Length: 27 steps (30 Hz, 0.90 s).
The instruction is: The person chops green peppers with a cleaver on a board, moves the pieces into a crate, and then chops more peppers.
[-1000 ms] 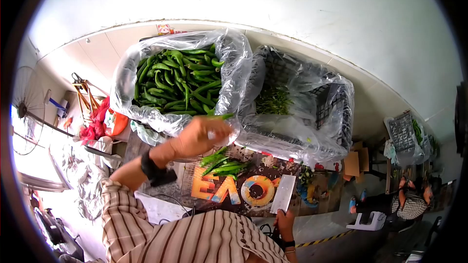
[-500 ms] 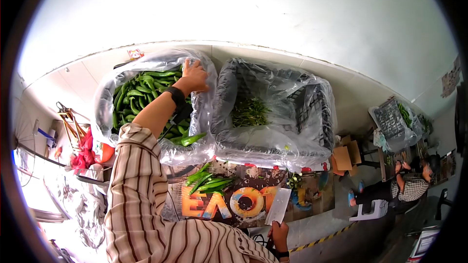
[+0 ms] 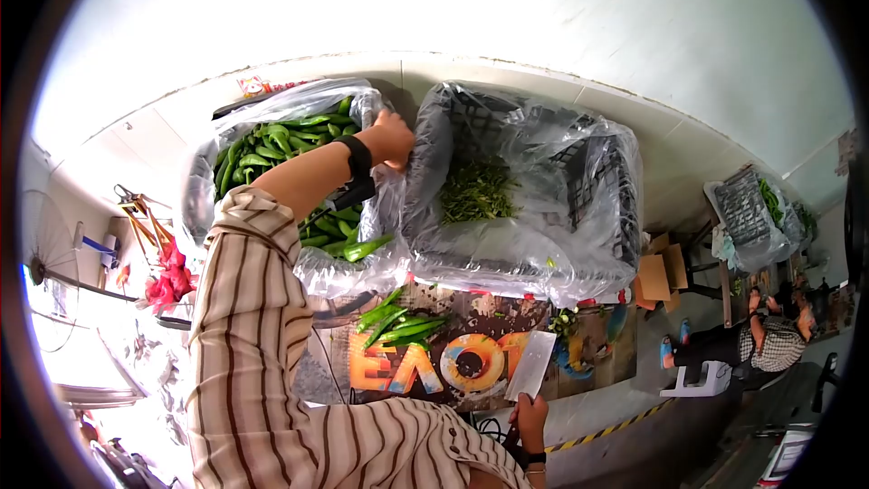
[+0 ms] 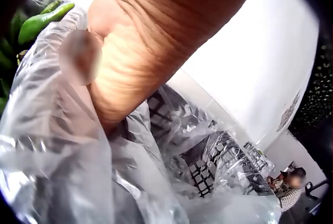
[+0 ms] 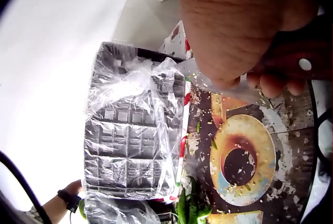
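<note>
- Peppers (image 3: 267, 148), long and green, fill the left crate (image 3: 196, 204), partly behind the left forearm; one larger pepper (image 3: 367, 247) lies at its near edge.
- Left hand (image 3: 391, 139) rests at the left crate's right-hand edge, next to the gap between the two crates, its fingers bent downward at the clear plastic liner (image 3: 389, 217). Whether they grip the plastic I cannot tell, since the fingertips are hidden.
- Black wristband (image 3: 359, 156) circles that wrist, above a striped sleeve (image 3: 249, 308).
- Right hand (image 3: 531, 418) grips a broad-bladed knife (image 3: 531, 366) by its dark handle, fingers wrapped round it, blade over the table's near edge.
- Table (image 3: 602, 378) bears large printed letters; a small pile of peppers (image 3: 403, 326) lies on it, in front of the left crate, well apart from the blade. Pale crumbs are scattered on the surface in the right wrist view.
- Right crate (image 3: 629, 186), also lined with plastic, holds a heap of thin green scraps (image 3: 475, 190) toward its left side.
- Someone in a checked top (image 3: 778, 344) sits far right beside a white stool (image 3: 697, 379).
</note>
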Tool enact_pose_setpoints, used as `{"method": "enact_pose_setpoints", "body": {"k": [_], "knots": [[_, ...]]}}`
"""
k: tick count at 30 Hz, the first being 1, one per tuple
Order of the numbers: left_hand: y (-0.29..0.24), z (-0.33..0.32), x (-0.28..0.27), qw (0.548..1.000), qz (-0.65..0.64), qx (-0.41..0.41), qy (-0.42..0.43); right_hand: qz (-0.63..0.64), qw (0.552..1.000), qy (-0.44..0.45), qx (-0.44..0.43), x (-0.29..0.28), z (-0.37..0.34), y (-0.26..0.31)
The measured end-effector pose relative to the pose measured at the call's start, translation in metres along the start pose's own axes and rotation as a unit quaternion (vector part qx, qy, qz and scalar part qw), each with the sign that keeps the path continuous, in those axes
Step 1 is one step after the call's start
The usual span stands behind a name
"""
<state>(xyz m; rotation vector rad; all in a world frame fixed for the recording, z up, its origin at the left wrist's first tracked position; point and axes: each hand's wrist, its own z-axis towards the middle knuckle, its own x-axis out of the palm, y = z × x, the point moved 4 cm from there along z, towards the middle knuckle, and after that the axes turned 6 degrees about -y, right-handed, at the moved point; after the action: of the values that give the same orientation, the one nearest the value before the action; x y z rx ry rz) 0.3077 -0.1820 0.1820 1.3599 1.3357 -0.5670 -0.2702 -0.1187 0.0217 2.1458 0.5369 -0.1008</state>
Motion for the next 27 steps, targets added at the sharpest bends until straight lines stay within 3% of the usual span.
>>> {"method": "enact_pose_setpoints", "body": {"k": [1,3,9,11,12,13,15,18,22,24,25,27], "knots": [[-0.002,-0.001,0.001,1.000,-0.001,0.000,0.005,-0.003,1.000,0.002,0.004,0.000,-0.001,0.001],[-0.005,-0.003,-0.006,0.997,0.041,0.025,-0.064,-0.005,1.000,-0.008,-0.022,-0.001,0.002,0.004],[0.007,-0.021,-0.025,0.992,-0.058,0.047,-0.103,-0.008,1.000,-0.003,-0.020,-0.008,0.007,0.000],[0.021,-0.031,-0.043,0.944,-0.264,0.098,-0.175,-0.015,0.999,0.008,-0.029,-0.009,0.007,0.002],[0.028,-0.043,-0.054,0.926,-0.277,0.103,-0.236,-0.008,1.000,0.008,-0.024,-0.010,0.008,0.002],[0.033,-0.054,-0.059,0.926,-0.277,0.099,-0.235,0.000,1.000,0.008,-0.018,-0.010,0.008,0.002],[0.046,-0.085,-0.075,0.879,-0.336,0.046,-0.335,0.002,1.000,0.008,-0.028,-0.010,0.010,0.001],[0.060,-0.125,-0.069,0.866,-0.341,0.014,-0.365,-0.007,0.999,0.007,-0.039,-0.006,0.007,0.006],[0.080,-0.160,-0.029,0.850,-0.368,-0.038,-0.376,-0.026,0.999,0.020,-0.034,-0.001,0.010,0.006],[0.078,-0.169,0.001,0.851,-0.428,-0.073,-0.294,-0.030,0.999,0.024,-0.038,0.002,0.008,0.008],[0.072,-0.170,0.012,0.867,-0.420,-0.047,-0.263,-0.033,0.998,0.028,-0.042,0.003,0.007,0.009],[0.055,-0.169,0.037,0.895,-0.385,-0.096,-0.203,-0.037,0.998,0.036,-0.046,0.007,0.006,0.010]]}}
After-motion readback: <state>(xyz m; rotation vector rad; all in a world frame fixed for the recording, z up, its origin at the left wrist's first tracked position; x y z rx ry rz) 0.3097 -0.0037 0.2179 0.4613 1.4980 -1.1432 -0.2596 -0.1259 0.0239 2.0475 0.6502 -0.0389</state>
